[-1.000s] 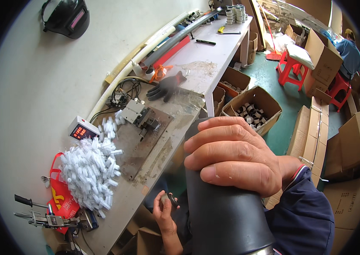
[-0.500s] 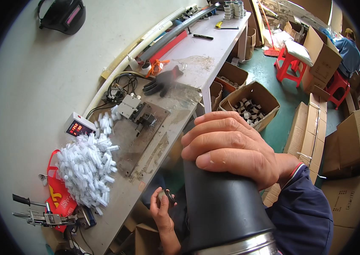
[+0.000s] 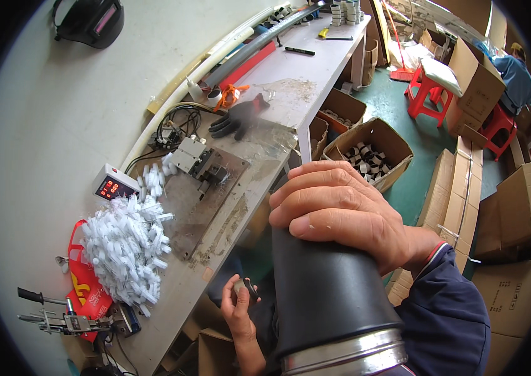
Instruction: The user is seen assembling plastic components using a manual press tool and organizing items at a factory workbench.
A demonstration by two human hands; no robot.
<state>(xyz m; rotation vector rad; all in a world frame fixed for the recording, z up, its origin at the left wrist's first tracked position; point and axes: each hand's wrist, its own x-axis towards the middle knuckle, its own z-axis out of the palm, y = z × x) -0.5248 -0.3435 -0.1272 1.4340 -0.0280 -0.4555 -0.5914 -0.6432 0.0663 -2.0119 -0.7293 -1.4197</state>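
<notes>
Large and close in the middle, a black flask (image 3: 331, 288) stands tilted, with a shiny steel band (image 3: 347, 354) at its lower end. My right hand (image 3: 337, 203) is closed over its far end, fingers wrapped round the top edge. Lower down and to the left, my left hand (image 3: 238, 307) grips a small round cap (image 3: 247, 288), pale with a dark rim, between thumb and fingers. The flask's near end runs out of the picture.
Left on the workbench (image 3: 184, 294) lie a heap of white bristle brushes (image 3: 124, 244), a metal fixture (image 3: 200, 163), a digital display box (image 3: 115, 183), a toggle clamp (image 3: 77, 323) and a dark glove (image 3: 238, 119). Cartons (image 3: 372, 150) and a red stool (image 3: 431, 94) stand right; a co-worker (image 3: 516, 81) sits beyond.
The flask has tipped slightly, so more of its steel band shows. My right hand has shifted a little with it. My left hand keeps hold of the cap. The box's display has changed.
</notes>
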